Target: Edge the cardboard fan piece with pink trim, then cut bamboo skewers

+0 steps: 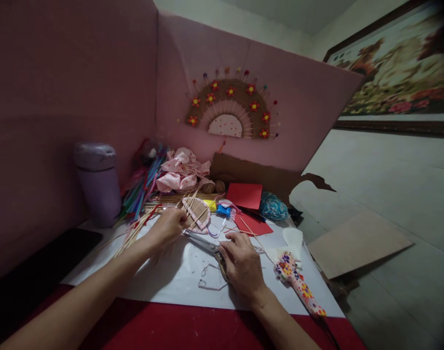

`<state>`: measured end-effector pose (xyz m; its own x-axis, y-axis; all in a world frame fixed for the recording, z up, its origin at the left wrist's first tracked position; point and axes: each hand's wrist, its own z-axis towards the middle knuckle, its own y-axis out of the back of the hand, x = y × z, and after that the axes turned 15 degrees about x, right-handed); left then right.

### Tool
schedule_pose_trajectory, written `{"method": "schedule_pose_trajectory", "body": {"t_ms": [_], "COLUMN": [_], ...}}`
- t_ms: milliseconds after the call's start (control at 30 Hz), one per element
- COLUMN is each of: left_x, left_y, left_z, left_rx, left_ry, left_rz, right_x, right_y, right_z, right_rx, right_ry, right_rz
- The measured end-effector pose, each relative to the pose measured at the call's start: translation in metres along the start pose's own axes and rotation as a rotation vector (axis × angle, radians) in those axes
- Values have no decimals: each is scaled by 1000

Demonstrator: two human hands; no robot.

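Note:
My left hand (171,225) is closed around several thin wooden sticks (193,200), whose ends show above and below the fingers. In my right hand (244,265) is a pair of scissors (202,243). Its blades point left, with the tips close to the sticks below my left hand. Just beyond lies a cardboard piece edged with pink cloth (199,214), partly behind the sticks. A pair of glasses (212,286) rests on the white sheet (163,287) below the scissors.
A flower-patterned glue gun (298,284) with a cord lies at right. Red paper (245,195), blue yarn (274,206) and pink cloth (183,170) sit at the back. A purple tumbler (98,187) stands left. A decorated cardboard arch (230,91) hangs on the pink panel (298,112).

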<state>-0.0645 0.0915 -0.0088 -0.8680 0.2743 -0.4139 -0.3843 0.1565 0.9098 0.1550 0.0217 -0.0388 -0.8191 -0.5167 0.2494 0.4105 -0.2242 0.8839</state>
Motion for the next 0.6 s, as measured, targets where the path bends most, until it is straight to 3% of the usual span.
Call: {"method": "schedule_pose_trajectory", "body": {"t_ms": [200,433,500,600], "left_x": [-8,-13,-18,-27], "left_y": [-14,18,26,24], "left_z": [7,-3,-12,-24], "left_rx": [32,-77,-118,-76], "left_ry": [43,25,-43,-219], "left_rz": [34,-61,-269,-645], "right_x": [1,0,0,0], "right_y": [1,1,0,-1], "right_z": [0,0,0,0], "right_rx": [13,-10,-8,5], "right_ry": [1,6,5,0], "right_rz": [4,15,13,6]}}
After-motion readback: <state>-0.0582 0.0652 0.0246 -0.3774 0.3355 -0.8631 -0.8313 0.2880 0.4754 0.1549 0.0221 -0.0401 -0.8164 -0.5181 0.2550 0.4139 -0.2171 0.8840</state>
